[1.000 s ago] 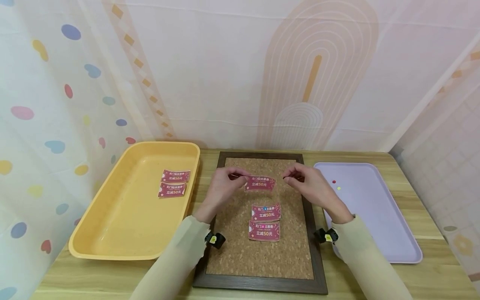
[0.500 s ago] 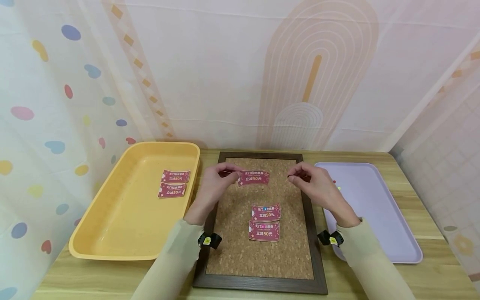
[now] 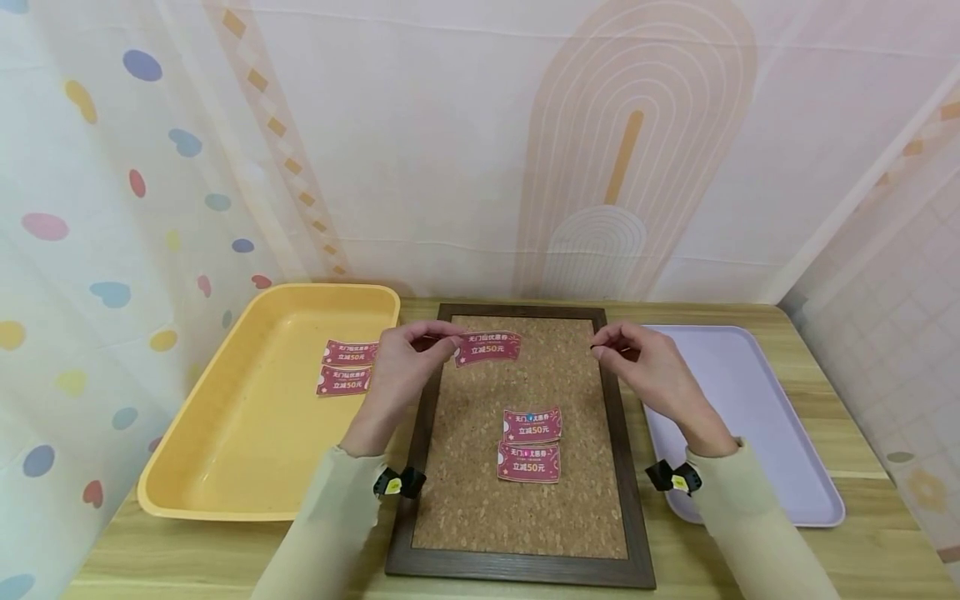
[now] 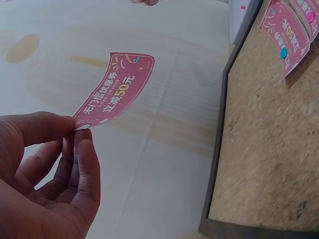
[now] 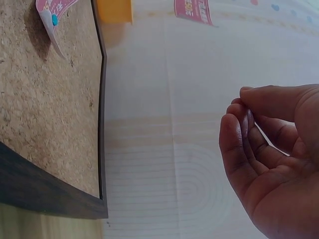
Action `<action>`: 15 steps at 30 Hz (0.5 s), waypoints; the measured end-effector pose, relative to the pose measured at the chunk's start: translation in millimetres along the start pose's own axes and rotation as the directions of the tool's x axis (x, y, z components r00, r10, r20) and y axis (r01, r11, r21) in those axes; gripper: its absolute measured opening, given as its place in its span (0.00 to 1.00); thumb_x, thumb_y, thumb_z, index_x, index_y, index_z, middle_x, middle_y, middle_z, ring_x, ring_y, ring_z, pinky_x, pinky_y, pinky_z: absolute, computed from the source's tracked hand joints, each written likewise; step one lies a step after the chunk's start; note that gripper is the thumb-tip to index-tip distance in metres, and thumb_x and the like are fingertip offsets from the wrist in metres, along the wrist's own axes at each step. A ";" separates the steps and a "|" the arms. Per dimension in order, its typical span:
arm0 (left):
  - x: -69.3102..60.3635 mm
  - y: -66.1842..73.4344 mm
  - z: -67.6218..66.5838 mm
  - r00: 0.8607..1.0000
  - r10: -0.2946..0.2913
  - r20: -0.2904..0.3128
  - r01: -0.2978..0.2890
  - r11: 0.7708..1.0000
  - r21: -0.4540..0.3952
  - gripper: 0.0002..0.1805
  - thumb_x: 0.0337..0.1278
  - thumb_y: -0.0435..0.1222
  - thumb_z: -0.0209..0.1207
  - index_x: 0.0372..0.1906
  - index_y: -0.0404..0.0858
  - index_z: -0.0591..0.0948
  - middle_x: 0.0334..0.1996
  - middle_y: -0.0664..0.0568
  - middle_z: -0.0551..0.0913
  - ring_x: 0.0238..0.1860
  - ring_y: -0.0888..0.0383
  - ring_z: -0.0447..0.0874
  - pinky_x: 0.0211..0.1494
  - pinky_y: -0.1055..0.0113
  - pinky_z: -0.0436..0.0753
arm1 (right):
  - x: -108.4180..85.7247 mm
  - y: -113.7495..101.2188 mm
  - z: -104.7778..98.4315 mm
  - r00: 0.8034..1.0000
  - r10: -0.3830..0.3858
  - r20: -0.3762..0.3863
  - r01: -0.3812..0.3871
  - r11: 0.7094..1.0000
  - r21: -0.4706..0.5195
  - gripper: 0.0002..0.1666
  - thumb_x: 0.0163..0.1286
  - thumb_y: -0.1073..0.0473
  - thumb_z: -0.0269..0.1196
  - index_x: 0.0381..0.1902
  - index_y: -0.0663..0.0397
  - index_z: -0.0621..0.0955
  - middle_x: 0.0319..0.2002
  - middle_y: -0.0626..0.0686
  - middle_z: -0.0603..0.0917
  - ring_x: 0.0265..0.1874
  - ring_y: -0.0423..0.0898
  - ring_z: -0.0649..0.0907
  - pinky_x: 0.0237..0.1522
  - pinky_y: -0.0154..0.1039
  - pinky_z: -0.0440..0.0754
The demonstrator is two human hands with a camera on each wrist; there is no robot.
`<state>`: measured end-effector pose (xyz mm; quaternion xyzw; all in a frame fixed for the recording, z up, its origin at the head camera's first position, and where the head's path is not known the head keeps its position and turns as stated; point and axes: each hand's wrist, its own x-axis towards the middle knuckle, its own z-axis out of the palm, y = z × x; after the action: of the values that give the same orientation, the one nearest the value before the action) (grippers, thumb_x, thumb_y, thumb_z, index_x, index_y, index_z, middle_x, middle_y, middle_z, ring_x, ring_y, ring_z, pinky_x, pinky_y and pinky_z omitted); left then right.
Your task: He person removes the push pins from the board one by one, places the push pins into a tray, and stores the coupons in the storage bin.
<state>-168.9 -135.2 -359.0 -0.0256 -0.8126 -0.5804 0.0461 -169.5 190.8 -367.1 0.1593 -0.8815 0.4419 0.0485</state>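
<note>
My left hand (image 3: 405,367) pinches a pink-red coupon (image 3: 487,347) by its left end, between thumb and fingers. The coupon is held above the upper part of a cork board (image 3: 480,492), and in the left wrist view it curves slightly. At the board's upper right edge, my right hand (image 3: 652,367) has thumb and fingertips together. A tiny dark push pin (image 3: 595,347) seems to show at those fingertips; the right wrist view hides it. Two coupons, an upper one (image 3: 534,428) and a lower one (image 3: 536,469), lie on the board with a blue pin (image 4: 284,53) and a pink pin (image 4: 310,17).
A deep yellow tray (image 3: 225,467) stands left of the board, with two more coupons (image 3: 345,381) in it. A flat lilac tray (image 3: 772,450) lies to the right, partly behind my right hand. The board has a raised dark frame (image 3: 517,568). A patterned curtain (image 3: 450,167) hangs behind.
My left hand has carried the coupon leftward and slightly up. My right hand has shifted right, widening the gap between the hands, and now covers the small pins seen earlier on the lilac tray.
</note>
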 end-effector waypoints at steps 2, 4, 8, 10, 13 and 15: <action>-1.2 1.1 -2.9 1.000 0.000 -0.004 0.000 1.000 0.003 0.10 0.67 0.34 0.65 0.48 0.37 0.90 0.43 0.45 0.87 0.38 0.52 0.78 0.36 0.69 0.77 | -1.0 -0.1 -2.2 1.000 -0.005 -0.012 0.005 1.000 -0.003 0.05 0.75 0.61 0.64 0.45 0.54 0.85 0.38 0.51 0.87 0.36 0.46 0.82 0.38 0.35 0.78; -1.9 2.1 -5.0 1.000 -0.008 -0.006 0.008 1.000 0.000 0.10 0.67 0.35 0.65 0.48 0.37 0.90 0.44 0.45 0.87 0.39 0.52 0.78 0.37 0.69 0.77 | -1.9 -0.2 -4.2 1.000 -0.005 -0.023 0.004 1.000 -0.011 0.05 0.75 0.61 0.64 0.45 0.54 0.85 0.38 0.50 0.87 0.36 0.46 0.82 0.39 0.34 0.78; -2.8 3.6 -8.6 1.000 -0.015 -0.002 0.015 1.000 -0.002 0.10 0.67 0.35 0.65 0.48 0.37 0.90 0.45 0.45 0.87 0.39 0.52 0.78 0.37 0.69 0.77 | -3.1 -0.8 -6.9 1.000 -0.002 -0.030 0.001 1.000 -0.022 0.05 0.75 0.61 0.65 0.45 0.54 0.85 0.38 0.50 0.87 0.37 0.46 0.83 0.40 0.34 0.78; -2.9 3.6 -10.7 1.000 -0.012 -0.002 0.012 1.000 -0.005 0.10 0.68 0.35 0.65 0.48 0.36 0.89 0.45 0.45 0.87 0.39 0.52 0.78 0.37 0.69 0.77 | -3.7 -0.6 -8.0 1.000 0.000 -0.029 -0.001 1.000 -0.027 0.05 0.75 0.61 0.65 0.45 0.54 0.85 0.38 0.50 0.87 0.37 0.46 0.83 0.41 0.33 0.78; -3.5 3.3 -14.8 1.000 -0.008 -0.006 0.008 1.000 -0.016 0.10 0.68 0.34 0.64 0.48 0.35 0.89 0.44 0.45 0.86 0.38 0.53 0.78 0.36 0.70 0.77 | -4.3 0.2 -9.7 0.999 -0.003 -0.036 0.002 0.999 -0.035 0.05 0.75 0.61 0.65 0.45 0.55 0.85 0.38 0.50 0.87 0.37 0.45 0.83 0.41 0.32 0.79; -4.3 2.7 -18.2 1.000 -0.006 -0.010 0.006 1.000 -0.026 0.10 0.67 0.34 0.64 0.48 0.34 0.89 0.44 0.45 0.87 0.38 0.54 0.78 0.37 0.71 0.77 | -5.0 1.1 -11.3 0.999 -0.004 -0.045 0.002 0.999 -0.041 0.05 0.75 0.60 0.65 0.45 0.54 0.85 0.38 0.50 0.87 0.37 0.44 0.83 0.40 0.31 0.79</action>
<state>-163.6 -151.4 -351.1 -0.0209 -0.8048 -0.5913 0.0481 -165.8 201.6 -362.3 0.1496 -0.8888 0.4272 0.0723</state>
